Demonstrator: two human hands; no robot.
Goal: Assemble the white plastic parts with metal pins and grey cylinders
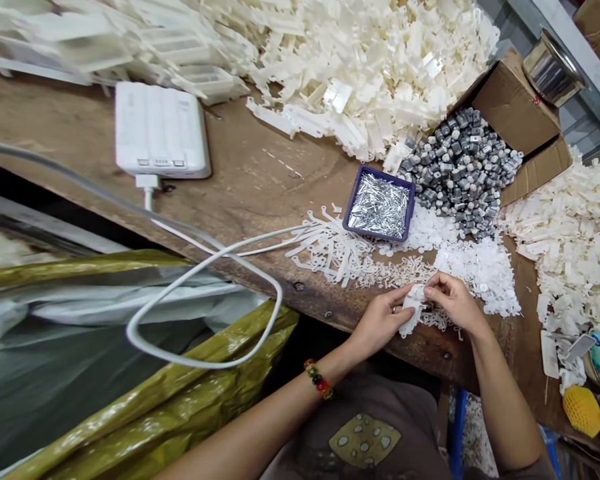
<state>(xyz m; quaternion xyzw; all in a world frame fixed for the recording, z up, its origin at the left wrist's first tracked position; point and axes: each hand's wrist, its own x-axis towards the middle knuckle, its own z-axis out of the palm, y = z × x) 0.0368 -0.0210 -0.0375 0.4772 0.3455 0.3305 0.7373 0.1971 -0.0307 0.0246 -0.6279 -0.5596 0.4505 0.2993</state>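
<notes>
My left hand point(384, 319) is closed on a small white plastic part point(413, 312) at the table's front edge. From the other side, my right hand point(450, 299) pinches at the top of that same part, its thumb and fingertips pressed together; whether a smaller piece sits between them cannot be made out. Small off-white plastic pieces point(436, 319) lie under and around both hands. Just behind is a purple tray point(351, 227) full of thin silver metal pins point(380, 203). White round discs point(495, 273) are heaped right of my right hand.
Grey and black small blocks point(463, 167) spill from a cardboard box point(515, 100). Big piles of cream plastic parts point(360, 67) cover the back and right. A white power bank point(160, 130) with a looped cable point(205, 363) is at left. A yellow foam net point(583, 410) lies far right.
</notes>
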